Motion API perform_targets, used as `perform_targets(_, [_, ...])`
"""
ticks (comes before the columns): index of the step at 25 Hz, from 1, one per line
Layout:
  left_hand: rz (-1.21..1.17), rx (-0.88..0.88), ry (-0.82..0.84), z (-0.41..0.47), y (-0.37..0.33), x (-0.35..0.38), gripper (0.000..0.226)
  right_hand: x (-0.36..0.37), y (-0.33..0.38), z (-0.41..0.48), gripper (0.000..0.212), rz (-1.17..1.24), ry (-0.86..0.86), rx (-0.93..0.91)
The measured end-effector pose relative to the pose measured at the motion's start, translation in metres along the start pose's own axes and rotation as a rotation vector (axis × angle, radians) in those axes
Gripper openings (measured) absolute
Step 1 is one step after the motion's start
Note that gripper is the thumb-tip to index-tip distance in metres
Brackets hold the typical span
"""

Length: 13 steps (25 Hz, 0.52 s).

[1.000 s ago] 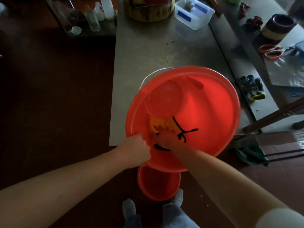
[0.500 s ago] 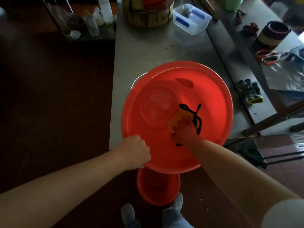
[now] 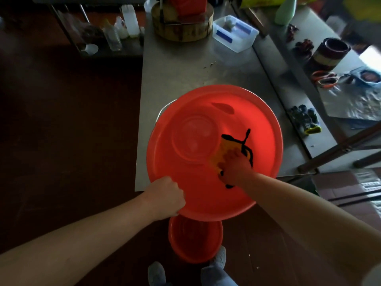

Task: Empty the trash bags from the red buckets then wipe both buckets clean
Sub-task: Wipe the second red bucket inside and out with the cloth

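- Dim room with a dark red-brown floor; a steel table (image 3: 185, 65) runs from the middle of the scene to the far side, and its far end is cut off at the top.
- A large red bucket (image 3: 266, 120) is tipped with its mouth toward the person and hangs over the table's near edge. Its round bottom shows deep inside on the left, and only a short arc of its pale handle (image 3: 162, 110) peeks out behind the far-left rim.
- The left hand (image 3: 165, 196) grips the bucket's near-left rim in a closed fist; the fingertips are hidden behind the rim.
- The right hand (image 3: 235, 166) is inside the bucket, holding a yellow cloth (image 3: 228, 146) with black edging against the inner wall with bent fingers. The red glow blurs the finger detail, and the hand covers much of the cloth.
- A second, smaller red bucket (image 3: 193, 240) stands on the floor just below the large one, its far rim hidden by it, with the person's grey shoes (image 3: 216, 263) touching its near side.
- At the far end sit a wooden block (image 3: 181, 29) and a clear plastic box (image 3: 235, 34).
- On the right counter lie dark gloves (image 3: 305, 120) and orange-handled scissors (image 3: 324, 79); the other items there are too blurred to name.
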<state>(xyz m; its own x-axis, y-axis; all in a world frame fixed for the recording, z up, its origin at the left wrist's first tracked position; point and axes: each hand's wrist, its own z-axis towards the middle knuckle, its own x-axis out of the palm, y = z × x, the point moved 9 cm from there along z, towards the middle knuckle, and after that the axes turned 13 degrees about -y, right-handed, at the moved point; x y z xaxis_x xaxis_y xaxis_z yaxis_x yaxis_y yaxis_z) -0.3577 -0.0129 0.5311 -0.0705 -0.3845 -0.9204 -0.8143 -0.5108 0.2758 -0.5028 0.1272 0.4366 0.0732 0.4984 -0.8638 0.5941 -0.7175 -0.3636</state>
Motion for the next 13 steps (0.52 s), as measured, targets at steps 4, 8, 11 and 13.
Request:
perform_targets(4, [0.041, 0.02, 0.016, 0.008, -0.001, -0.004, 0.035, 0.004, 0.015, -0.025, 0.062, 0.107, 0.085, 0.045])
perform_targets(8, [0.063, 0.043, 0.029, 0.007, -0.004, -0.008, 0.029, -0.007, 0.088, -0.063, 0.065, 0.531, 0.219, -0.008])
perform_targets(11, [0.012, 0.008, 0.02, 0.002, -0.002, -0.005, 0.036, -0.02, 0.078, -0.086, 0.065, 0.543, 0.166, -0.001])
perform_targets(13, [-0.004, -0.014, 0.021, 0.0, 0.001, -0.003, 0.041, -0.022, 0.057, -0.102, 0.066, 0.436, 0.127, -0.007])
